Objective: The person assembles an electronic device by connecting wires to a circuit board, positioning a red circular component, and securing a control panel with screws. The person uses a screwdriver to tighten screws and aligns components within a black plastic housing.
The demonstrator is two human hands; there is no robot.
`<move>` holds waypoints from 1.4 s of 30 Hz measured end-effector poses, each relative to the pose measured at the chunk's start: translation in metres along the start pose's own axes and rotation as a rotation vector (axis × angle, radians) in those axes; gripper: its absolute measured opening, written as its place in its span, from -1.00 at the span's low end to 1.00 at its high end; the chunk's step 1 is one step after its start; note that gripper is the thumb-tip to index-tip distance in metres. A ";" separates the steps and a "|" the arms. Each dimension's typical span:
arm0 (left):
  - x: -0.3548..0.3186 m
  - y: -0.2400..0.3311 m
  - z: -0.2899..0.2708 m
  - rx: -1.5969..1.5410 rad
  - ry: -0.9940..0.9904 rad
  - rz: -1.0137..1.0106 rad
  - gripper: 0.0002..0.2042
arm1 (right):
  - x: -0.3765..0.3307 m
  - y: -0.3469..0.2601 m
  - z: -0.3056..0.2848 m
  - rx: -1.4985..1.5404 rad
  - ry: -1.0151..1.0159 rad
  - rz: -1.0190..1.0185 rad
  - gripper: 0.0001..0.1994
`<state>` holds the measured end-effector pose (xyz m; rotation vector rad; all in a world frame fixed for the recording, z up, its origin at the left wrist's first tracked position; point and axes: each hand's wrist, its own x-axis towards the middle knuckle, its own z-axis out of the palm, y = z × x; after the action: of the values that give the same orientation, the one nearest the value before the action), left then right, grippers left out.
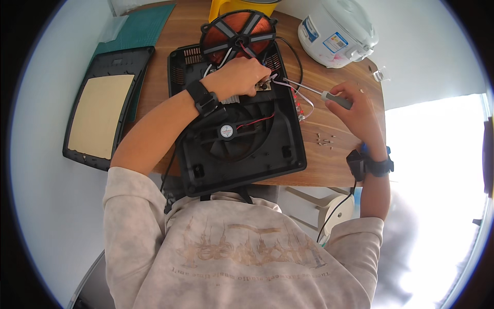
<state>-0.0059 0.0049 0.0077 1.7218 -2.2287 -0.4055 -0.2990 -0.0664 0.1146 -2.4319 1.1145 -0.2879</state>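
Observation:
An opened induction cooker's black lower housing (247, 172) lies at the table's front edge. Its copper coil (239, 33) is tipped over the far end, and a fan (226, 131) sits in the near half. My left hand (236, 77) reaches in, its fingers closed around the edge of a small circuit board (264, 85); the fingertips are partly hidden. My right hand (352, 105) grips a screwdriver (337, 99) by its grey-and-white handle. The screwdriver's shaft points left, with the tip near the housing's right rim, beside white wires (306, 98).
Several small screws (325, 139) lie on the wooden table right of the housing. The cooker's top panel (103, 116) rests at left, partly over a green mat (139, 31). A white rice cooker (337, 33) and a yellow container (247, 6) stand at the back. A stool (337, 211) is below.

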 end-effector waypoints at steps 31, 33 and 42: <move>-0.097 -0.051 -0.072 -0.443 0.451 -0.478 -0.55 | 0.022 0.009 0.008 -0.009 0.028 -0.243 -0.76; -0.093 -0.052 -0.071 -0.527 0.402 -0.488 -0.51 | 0.034 0.007 0.005 -0.040 0.040 -0.351 -0.75; -0.085 -0.073 -0.055 -0.771 0.320 -0.454 -0.56 | 0.049 -0.013 0.003 -0.060 -0.079 -0.228 -0.73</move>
<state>0.1005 0.0669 0.0241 1.6589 -1.1989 -0.8763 -0.2577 -0.0952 0.1181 -2.6025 0.8247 -0.2300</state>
